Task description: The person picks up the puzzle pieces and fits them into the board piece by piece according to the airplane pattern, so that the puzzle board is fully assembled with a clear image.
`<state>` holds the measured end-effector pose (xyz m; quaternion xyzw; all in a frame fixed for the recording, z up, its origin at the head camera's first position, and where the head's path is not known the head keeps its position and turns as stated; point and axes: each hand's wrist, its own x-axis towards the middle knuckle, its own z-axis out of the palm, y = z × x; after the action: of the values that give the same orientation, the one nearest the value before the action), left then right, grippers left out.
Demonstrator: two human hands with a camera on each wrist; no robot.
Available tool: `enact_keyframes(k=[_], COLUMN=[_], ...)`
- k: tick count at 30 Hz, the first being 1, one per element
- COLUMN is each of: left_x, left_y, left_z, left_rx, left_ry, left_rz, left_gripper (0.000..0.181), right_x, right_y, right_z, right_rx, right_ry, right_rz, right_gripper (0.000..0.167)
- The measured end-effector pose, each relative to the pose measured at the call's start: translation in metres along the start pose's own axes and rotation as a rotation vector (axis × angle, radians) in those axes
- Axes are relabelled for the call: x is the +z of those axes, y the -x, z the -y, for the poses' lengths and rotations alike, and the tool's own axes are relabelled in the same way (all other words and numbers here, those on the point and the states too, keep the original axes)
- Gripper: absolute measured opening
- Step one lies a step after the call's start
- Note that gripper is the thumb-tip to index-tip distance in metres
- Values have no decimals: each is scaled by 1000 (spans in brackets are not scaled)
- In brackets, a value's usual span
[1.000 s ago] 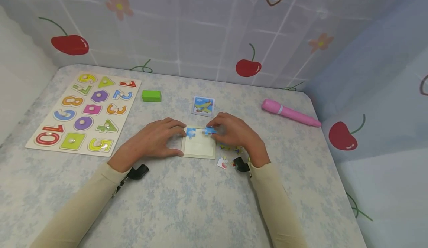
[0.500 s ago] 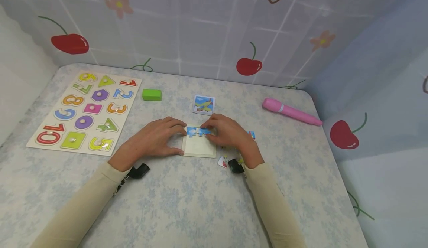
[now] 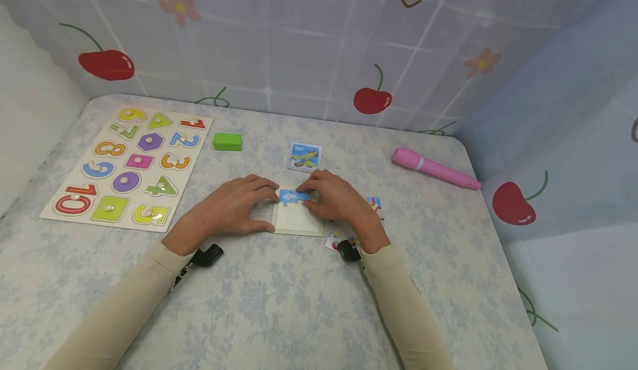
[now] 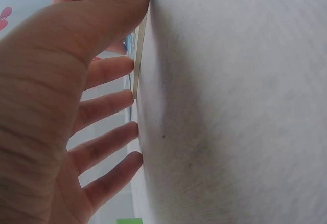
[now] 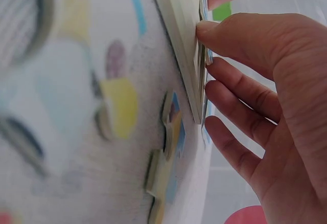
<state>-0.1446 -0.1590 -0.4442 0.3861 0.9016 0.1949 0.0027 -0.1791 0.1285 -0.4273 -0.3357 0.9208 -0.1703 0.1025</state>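
A small square puzzle tray (image 3: 299, 226) lies mid-table. Along its upper edge are two blue pieces side by side: a left piece (image 3: 286, 195) and a right piece (image 3: 302, 196). The right hand (image 3: 336, 197) pinches the right piece between thumb and index finger; in the right wrist view the thumb and fingers (image 5: 240, 88) are at the tray's edge. My left hand (image 3: 234, 206) rests against the tray's left side, thumb at the lower corner; its fingers (image 4: 110, 106) are spread and extended in the left wrist view. Loose pieces (image 3: 332, 242) lie beside and partly under the right wrist.
A card with an airplane picture (image 3: 304, 157) lies behind the tray. Towards the back left are a green block (image 3: 227, 142) and a number-and-shape board (image 3: 124, 170). A pink marker-like object (image 3: 436, 171) lies at the back right. A printed curtain stands behind the table.
The right hand has moved left and set its blue piece against the left one at the tray's top. More loose pieces show beside the right wrist. The left hand has stayed in place.
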Motion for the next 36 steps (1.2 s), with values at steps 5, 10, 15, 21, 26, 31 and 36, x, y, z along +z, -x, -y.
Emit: enact_keyframes(k=[5, 10, 15, 21, 26, 31, 36], left_x=[-1, -2, -2, -1, 1, 2, 0], left_y=[-1, -1, -2, -2, -2, -1, 0], left_z=[-1, -1, -1, -1, -2, -1, -1], left_rx=[-2, -3, 2, 2, -2, 2, -4], left_ry=[-6, -10, -15, -21, -15, -15, -27], left_rz=[7, 10, 3, 1, 5, 1, 0], left_gripper=[61, 62, 62, 61, 60, 59, 60], right_x=[0, 1, 1, 3, 3, 1, -3], right_y=[1, 1, 2, 2, 4, 7, 14], right_z=[1, 1, 2, 2, 1, -2, -8], right_rx=[-5, -12, -15, -13, -16, -1, 4], right_ry=[-1, -6, -7, -2, -12, -37, -63], right_rz=[-9, -24, -27, -25, -17, -13, -41], right_gripper=[32, 29, 25, 27, 28, 28, 29])
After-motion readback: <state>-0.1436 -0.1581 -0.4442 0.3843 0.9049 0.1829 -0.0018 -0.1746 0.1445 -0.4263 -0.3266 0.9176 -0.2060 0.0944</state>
